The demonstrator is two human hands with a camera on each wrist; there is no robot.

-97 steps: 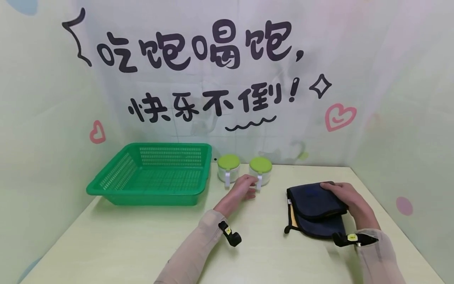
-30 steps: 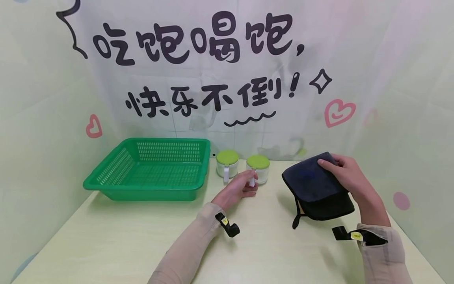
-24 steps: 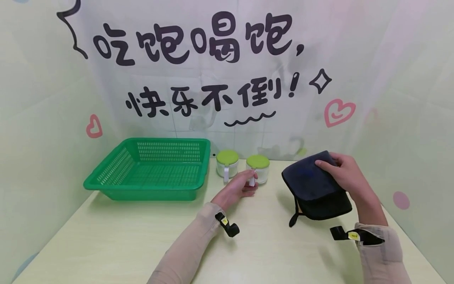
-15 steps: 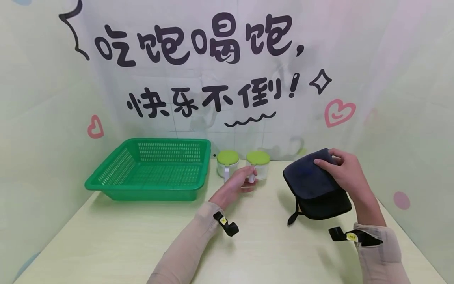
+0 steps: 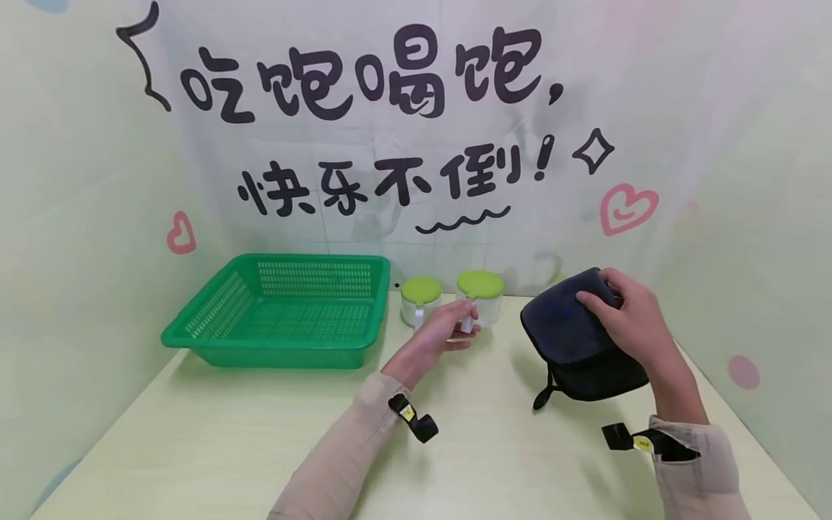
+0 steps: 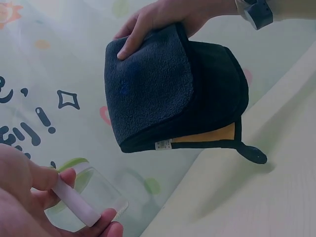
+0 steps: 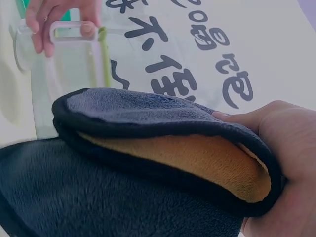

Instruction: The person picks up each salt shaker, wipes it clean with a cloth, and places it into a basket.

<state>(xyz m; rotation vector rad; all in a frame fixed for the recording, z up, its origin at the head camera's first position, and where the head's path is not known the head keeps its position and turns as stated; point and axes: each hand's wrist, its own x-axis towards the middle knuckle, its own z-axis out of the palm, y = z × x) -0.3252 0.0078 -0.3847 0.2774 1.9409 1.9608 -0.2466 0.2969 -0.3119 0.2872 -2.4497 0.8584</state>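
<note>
My left hand (image 5: 442, 326) grips the white handle (image 6: 76, 200) of a clear jar (image 5: 487, 309) with a green lid, its fingers curled round the handle. In the head view this jar stands a little higher than its neighbour. A folded dark blue towel (image 5: 572, 328) with black edging hangs above the table from my right hand (image 5: 630, 310), thumb on the front and fingers behind. Its yellow-orange inner side (image 7: 197, 165) shows between the folds in the right wrist view. From its lower corner dangles a black loop (image 6: 252, 152).
A second green-lidded jar (image 5: 421, 290) stands just left of the held one. The green plastic basket (image 5: 273, 356) sits at the back left of the pale table (image 5: 260, 433). Behind them hangs a printed cloth backdrop (image 5: 364, 238).
My right hand has raised the folded towel off the table. My left hand has taken the right jar by its handle, and the jar has risen slightly in the last second.
</note>
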